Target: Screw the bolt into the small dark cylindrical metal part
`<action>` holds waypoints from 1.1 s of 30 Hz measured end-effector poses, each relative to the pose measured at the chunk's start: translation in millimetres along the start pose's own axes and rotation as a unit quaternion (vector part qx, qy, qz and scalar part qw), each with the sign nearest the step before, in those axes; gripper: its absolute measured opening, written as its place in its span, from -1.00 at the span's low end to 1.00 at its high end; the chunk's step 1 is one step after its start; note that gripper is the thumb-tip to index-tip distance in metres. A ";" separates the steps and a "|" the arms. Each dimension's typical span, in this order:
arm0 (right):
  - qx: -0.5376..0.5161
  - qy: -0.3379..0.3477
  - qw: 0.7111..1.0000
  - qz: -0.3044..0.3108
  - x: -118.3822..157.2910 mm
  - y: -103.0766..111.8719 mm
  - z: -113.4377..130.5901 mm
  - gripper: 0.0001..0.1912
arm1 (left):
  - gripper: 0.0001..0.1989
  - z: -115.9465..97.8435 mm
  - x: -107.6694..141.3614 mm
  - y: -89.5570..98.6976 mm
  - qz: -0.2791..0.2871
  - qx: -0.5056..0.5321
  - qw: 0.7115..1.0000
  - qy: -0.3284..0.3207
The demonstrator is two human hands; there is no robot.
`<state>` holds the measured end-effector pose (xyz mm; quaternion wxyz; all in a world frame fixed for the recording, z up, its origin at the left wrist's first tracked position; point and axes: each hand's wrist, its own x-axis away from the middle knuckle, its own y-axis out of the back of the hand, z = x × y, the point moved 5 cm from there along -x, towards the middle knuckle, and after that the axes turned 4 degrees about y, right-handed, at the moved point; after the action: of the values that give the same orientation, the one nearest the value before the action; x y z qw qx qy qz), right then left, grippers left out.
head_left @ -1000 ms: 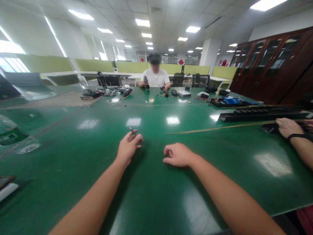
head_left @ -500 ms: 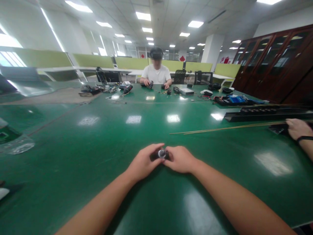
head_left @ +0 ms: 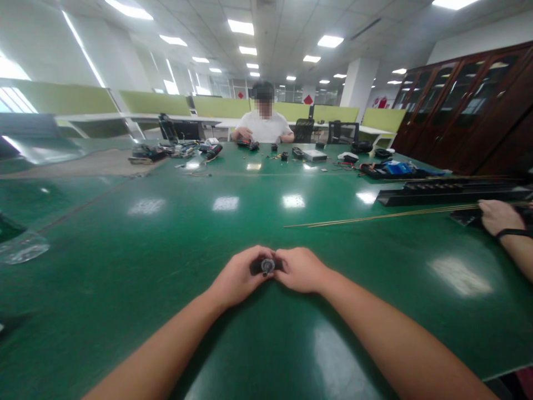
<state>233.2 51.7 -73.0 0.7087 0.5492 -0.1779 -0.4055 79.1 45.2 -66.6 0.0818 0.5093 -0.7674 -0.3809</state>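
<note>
Close together over the table, my two hands meet around a small dark object with a round, shiny, glassy end (head_left: 267, 266) that faces up toward me. My left hand (head_left: 238, 278) curls round its left side, with thumb and forefinger touching the round end. From the right, my right hand (head_left: 300, 270) pinches the other side with bent fingers. Most of the object's body is hidden by my fingers, so its exact kind does not show.
Thin brass-coloured rods (head_left: 353, 218) lie right of centre, by a black metal channel (head_left: 416, 197). Another person's hand (head_left: 499, 216) rests at far right. Across the green table (head_left: 145, 239) a person (head_left: 265, 125) sits near tools and parts. A clear plastic bottle (head_left: 25, 247) is at left.
The dark object has tilted slightly in my hands, so its round end shows a little differently. The person opposite has moved their hands back from the table's parts.
</note>
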 end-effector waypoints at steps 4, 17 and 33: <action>0.010 0.004 1.000 -0.006 0.7 1.0 1.2 -0.80 | -0.77 1.1 -0.4 -0.8 -0.006 0.001 1.000 -0.010; -0.018 0.002 1.000 -0.012 1.0 2.3 1.9 -0.75 | -0.71 0.1 0.2 1.3 -0.006 0.003 1.000 0.025; -0.007 0.004 1.000 -0.005 1.8 2.2 1.9 -0.78 | -0.69 -4.1 -0.8 6.5 -0.043 -0.008 0.999 0.017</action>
<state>233.9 49.2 -70.7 0.7112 0.5465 -0.1694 -0.4084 76.9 45.1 -59.2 0.0824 0.5477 -0.7401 -0.3814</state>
